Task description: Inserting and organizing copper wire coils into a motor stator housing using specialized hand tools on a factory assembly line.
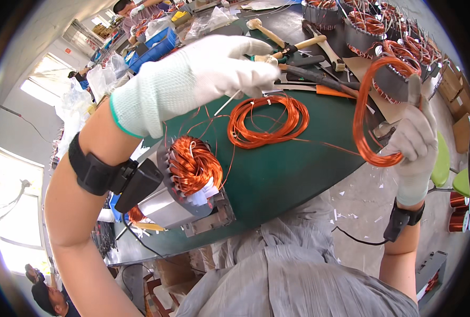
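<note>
Curving left of fingers (pixel 414 91) — copper coil (pixel 360 124), in right hand (pixel 416 139)

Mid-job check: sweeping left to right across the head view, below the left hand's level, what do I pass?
Window → black strap → copper-wound core → flat wire coil → wire loop held up by the right hand → red spools.

Copper coil (pixel 360 113) in the right hand (pixel 413 137)
</note>
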The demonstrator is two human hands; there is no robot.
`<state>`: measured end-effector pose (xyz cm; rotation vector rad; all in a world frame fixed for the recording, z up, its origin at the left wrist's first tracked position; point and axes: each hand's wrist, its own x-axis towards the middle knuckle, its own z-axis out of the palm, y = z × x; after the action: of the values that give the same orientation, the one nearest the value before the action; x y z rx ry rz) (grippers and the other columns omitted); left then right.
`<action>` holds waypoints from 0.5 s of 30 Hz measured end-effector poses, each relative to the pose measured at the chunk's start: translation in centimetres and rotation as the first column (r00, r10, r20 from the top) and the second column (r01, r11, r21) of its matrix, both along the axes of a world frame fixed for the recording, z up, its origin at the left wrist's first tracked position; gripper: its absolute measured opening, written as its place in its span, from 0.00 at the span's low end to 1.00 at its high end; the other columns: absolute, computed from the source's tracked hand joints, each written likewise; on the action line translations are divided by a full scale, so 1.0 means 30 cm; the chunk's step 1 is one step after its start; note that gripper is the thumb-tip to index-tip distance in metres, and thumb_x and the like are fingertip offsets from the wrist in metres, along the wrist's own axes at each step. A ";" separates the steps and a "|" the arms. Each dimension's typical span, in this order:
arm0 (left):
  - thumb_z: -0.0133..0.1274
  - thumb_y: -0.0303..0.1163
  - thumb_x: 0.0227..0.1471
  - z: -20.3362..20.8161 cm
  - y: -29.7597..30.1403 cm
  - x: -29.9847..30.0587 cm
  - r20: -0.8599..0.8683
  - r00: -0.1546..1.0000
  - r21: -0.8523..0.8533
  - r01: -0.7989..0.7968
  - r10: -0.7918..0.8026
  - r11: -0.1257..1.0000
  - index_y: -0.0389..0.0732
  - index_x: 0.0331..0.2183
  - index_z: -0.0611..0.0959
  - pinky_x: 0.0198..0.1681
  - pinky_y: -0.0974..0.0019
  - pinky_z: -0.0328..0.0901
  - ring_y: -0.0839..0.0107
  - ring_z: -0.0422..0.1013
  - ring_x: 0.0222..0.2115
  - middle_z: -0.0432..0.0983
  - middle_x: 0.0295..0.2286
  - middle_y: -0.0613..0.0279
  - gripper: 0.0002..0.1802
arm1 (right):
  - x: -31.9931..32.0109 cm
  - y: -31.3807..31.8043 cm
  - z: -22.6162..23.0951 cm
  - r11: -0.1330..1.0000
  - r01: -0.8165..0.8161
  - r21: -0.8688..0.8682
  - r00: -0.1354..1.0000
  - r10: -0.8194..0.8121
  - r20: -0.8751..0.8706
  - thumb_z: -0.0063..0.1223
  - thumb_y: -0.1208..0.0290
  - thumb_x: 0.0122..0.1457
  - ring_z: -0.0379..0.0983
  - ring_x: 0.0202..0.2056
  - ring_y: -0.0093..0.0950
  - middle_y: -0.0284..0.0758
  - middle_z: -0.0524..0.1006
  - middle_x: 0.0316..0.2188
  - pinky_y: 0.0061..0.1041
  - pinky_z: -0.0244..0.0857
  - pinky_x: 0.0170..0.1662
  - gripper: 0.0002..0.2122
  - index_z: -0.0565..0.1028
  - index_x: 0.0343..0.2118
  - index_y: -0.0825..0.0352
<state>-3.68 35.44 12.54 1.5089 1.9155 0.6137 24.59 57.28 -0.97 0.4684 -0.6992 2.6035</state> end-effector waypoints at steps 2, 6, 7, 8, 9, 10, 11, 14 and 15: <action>0.54 0.41 0.62 0.017 -0.020 -0.007 0.023 0.999 0.033 -0.028 0.027 0.999 0.34 0.53 0.77 0.42 0.71 0.68 0.76 0.74 0.36 0.80 0.36 0.63 0.24 | 0.031 0.048 -0.017 0.996 0.020 -0.085 0.995 -0.029 -0.100 0.25 0.68 0.76 0.55 0.15 0.15 0.25 0.60 0.18 0.19 0.51 0.18 0.23 0.54 0.68 0.73; 0.55 0.38 0.61 -0.014 -0.105 -0.049 0.010 0.989 -0.011 -0.146 0.146 0.989 0.36 0.40 0.84 0.36 0.74 0.69 0.80 0.73 0.30 0.80 0.29 0.66 0.15 | 0.034 0.089 -0.029 0.979 0.107 -0.171 0.991 -0.120 -0.065 0.28 0.68 0.74 0.54 0.14 0.19 0.27 0.62 0.18 0.20 0.52 0.19 0.19 0.67 0.54 0.78; 0.55 0.37 0.61 -0.031 -0.134 -0.061 0.049 0.985 -0.082 -0.163 0.167 0.983 0.36 0.40 0.84 0.36 0.74 0.69 0.81 0.74 0.30 0.80 0.29 0.65 0.14 | 0.025 0.102 -0.037 0.980 0.096 -0.174 0.992 -0.109 -0.064 0.28 0.68 0.74 0.54 0.14 0.19 0.27 0.62 0.18 0.20 0.52 0.19 0.19 0.67 0.54 0.78; 0.55 0.35 0.61 -0.042 -0.137 -0.057 0.030 0.986 -0.125 -0.160 0.165 0.979 0.37 0.39 0.84 0.36 0.74 0.69 0.80 0.74 0.30 0.81 0.28 0.65 0.11 | 0.054 0.138 -0.041 0.983 0.114 -0.145 0.991 -0.123 -0.056 0.28 0.68 0.74 0.54 0.14 0.18 0.27 0.62 0.18 0.20 0.52 0.19 0.15 0.68 0.43 0.74; 0.55 0.34 0.60 -0.047 -0.149 -0.036 0.072 0.958 -0.179 -0.262 0.278 0.948 0.37 0.39 0.84 0.36 0.74 0.69 0.79 0.75 0.29 0.81 0.28 0.64 0.11 | 0.084 0.184 -0.046 0.985 0.130 -0.115 0.989 -0.136 -0.049 0.29 0.68 0.74 0.54 0.14 0.18 0.27 0.62 0.18 0.20 0.52 0.19 0.16 0.68 0.32 0.70; 0.55 0.33 0.60 -0.056 -0.163 -0.038 0.073 0.958 -0.203 -0.259 0.279 0.944 0.36 0.39 0.84 0.36 0.74 0.69 0.79 0.74 0.29 0.81 0.28 0.64 0.10 | 0.061 0.208 -0.059 0.992 0.115 -0.044 0.979 -0.121 -0.164 0.30 0.74 0.73 0.55 0.16 0.17 0.27 0.62 0.19 0.19 0.53 0.20 0.21 0.56 0.66 0.78; 0.55 0.32 0.60 -0.064 -0.179 -0.046 0.074 0.957 -0.226 -0.256 0.279 0.940 0.36 0.39 0.83 0.36 0.74 0.68 0.79 0.74 0.29 0.80 0.28 0.64 0.10 | 0.065 0.209 -0.067 0.993 0.111 -0.045 0.980 -0.117 -0.163 0.30 0.74 0.73 0.55 0.16 0.17 0.27 0.62 0.19 0.19 0.53 0.20 0.21 0.56 0.66 0.78; 0.54 0.31 0.59 -0.061 -0.209 -0.040 -0.030 0.978 -0.074 -0.206 0.204 0.976 0.34 0.41 0.82 0.36 0.73 0.68 0.76 0.72 0.31 0.79 0.31 0.62 0.12 | 0.060 0.188 -0.061 0.974 0.184 -0.133 0.981 -0.190 -0.039 0.29 0.68 0.75 0.53 0.13 0.18 0.27 0.62 0.18 0.20 0.51 0.18 0.17 0.69 0.33 0.71; 0.54 0.30 0.58 -0.039 -0.230 -0.018 -0.267 0.935 0.106 -0.213 0.235 0.971 0.34 0.43 0.82 0.40 0.72 0.68 0.76 0.73 0.32 0.80 0.34 0.61 0.13 | 0.055 0.188 -0.076 0.984 0.125 -0.127 0.989 -0.134 -0.065 0.29 0.68 0.75 0.54 0.14 0.18 0.26 0.61 0.19 0.20 0.51 0.19 0.13 0.64 0.49 0.73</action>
<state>-4.21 28.54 11.36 1.4981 2.3273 0.6036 26.25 62.92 -3.26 0.4625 -0.5242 2.4758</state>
